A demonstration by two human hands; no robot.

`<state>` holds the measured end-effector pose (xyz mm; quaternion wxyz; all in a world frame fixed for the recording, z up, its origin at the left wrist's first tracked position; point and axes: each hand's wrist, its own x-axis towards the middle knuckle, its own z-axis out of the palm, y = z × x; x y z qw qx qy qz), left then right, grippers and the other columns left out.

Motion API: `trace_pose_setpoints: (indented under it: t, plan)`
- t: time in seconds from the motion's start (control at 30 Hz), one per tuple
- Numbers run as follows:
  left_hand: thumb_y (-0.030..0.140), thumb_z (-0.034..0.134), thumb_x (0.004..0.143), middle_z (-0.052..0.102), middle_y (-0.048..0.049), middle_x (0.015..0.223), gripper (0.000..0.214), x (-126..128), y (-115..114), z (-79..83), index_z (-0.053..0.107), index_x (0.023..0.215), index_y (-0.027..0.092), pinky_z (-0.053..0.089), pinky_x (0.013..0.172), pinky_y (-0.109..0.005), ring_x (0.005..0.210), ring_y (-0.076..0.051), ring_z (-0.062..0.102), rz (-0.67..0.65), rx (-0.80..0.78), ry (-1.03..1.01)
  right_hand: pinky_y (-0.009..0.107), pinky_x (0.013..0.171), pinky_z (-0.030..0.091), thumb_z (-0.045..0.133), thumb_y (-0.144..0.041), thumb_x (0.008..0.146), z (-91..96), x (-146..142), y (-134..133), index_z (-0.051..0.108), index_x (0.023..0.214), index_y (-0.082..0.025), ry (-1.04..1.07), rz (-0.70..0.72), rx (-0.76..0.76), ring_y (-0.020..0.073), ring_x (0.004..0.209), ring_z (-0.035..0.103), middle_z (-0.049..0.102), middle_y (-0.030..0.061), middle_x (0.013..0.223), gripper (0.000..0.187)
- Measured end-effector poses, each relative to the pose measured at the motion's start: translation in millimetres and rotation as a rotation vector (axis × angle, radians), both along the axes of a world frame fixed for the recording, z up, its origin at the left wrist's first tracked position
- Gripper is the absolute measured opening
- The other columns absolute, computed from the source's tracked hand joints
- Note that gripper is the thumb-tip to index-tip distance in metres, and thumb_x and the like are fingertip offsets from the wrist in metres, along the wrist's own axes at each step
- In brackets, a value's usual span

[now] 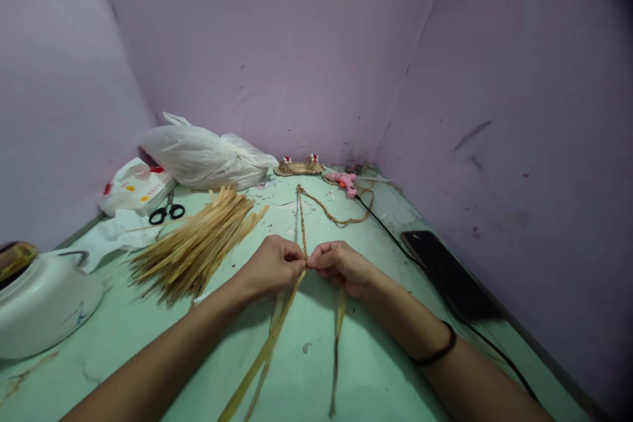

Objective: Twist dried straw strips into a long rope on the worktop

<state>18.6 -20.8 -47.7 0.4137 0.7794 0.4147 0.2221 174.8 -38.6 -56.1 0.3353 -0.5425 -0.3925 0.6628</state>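
A thin braid of dried plant strips (303, 224) runs from a fixed point on the table towards me, and its long tail loops off to the right. My left hand (279, 265) pinches the near end of the braid together with loose strips. Opposite it, almost touching, my right hand (343, 267) is closed on a strip at the same spot. Loose pale strips (267, 349) hang from below my left hand towards the table's front. Another strip (337, 336) trails down from my right hand. The fingertips hide the exact crossing of the strips.
Left of my hands lies a fan of dried strips (198, 244), with black-handled scissors (167, 212), a white plastic bag (202, 155) and a white bowl (49, 303) around it. A pink glue gun (345, 182), its black cord and a phone (450, 273) lie right. Woven slippers (298, 167) sit at the back.
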Motion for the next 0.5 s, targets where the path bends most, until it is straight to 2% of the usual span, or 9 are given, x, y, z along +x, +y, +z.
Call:
trace_pose_setpoints:
  t: [0.07, 0.17, 0.27, 0.4, 0.5]
  plan:
    - [0.022, 0.046, 0.062, 0.03, 0.004, 0.044, 0.021, -0.3, -4.2, 6.7, 0.046, 0.043, 0.014, 0.019, 0.045, -0.02, 0.046, -0.007, 0.028, 0.026, 0.075, 0.14, 0.02, 0.035, 0.006, 0.06, -0.017, 0.052, 0.7, -3.0, -1.2, 0.048, 0.053, -0.014, -0.032, -0.005, -0.004, 0.0014, 0.03, 0.02, 0.037, -0.008, 0.035, 0.012]
    - [0.022, 0.049, 0.059, 0.029, 0.0035, 0.041, 0.02, 1.3, -10.7, 15.3, 0.046, 0.041, 0.015, 0.018, 0.046, -0.022, 0.043, -0.008, 0.029, 0.159, 0.121, 0.342, 0.02, 0.034, 0.007, 0.059, -0.017, 0.052, -0.3, -8.0, -2.8, 0.048, 0.051, -0.015, -0.08, -0.007, 0.023, 0.0017, 0.03, 0.021, 0.04, -0.0072, 0.034, 0.012]
    - [0.025, 0.049, 0.061, 0.037, 0.0008, 0.041, 0.021, 7.3, -21.7, 20.6, 0.05, 0.043, 0.016, 0.02, 0.047, -0.022, 0.044, -0.01, 0.035, 0.216, 0.122, 0.418, 0.02, 0.034, 0.01, 0.055, -0.012, 0.051, -3.3, -11.4, -4.1, 0.051, 0.05, -0.013, -0.112, -0.028, 0.069, 0.002, 0.031, 0.022, 0.045, -0.0052, 0.035, 0.004]
    - [0.024, 0.044, 0.068, 0.057, -0.0087, 0.06, 0.021, 18.6, -44.6, 21.3, 0.063, 0.067, 0.015, 0.03, 0.054, -0.025, 0.056, -0.017, 0.051, 0.201, 0.219, 0.564, 0.02, 0.036, 0.013, 0.052, -0.007, 0.048, -4.5, -10.7, -5.7, 0.055, 0.052, -0.012, -0.1, -0.067, 0.087, 0.0025, 0.033, 0.025, 0.044, -0.006, 0.035, 0.007]
    - [0.019, 0.04, 0.07, 0.061, -0.014, 0.072, 0.026, 24.6, -57.5, 14.9, 0.063, 0.082, 0.013, 0.035, 0.062, -0.03, 0.068, -0.023, 0.056, 0.168, 0.273, 0.631, 0.02, 0.036, 0.014, 0.056, -0.01, 0.049, -1.3, -7.7, -6.8, 0.059, 0.054, -0.012, -0.088, -0.04, 0.071, 0.0025, 0.033, 0.026, 0.043, -0.0062, 0.035, 0.006]
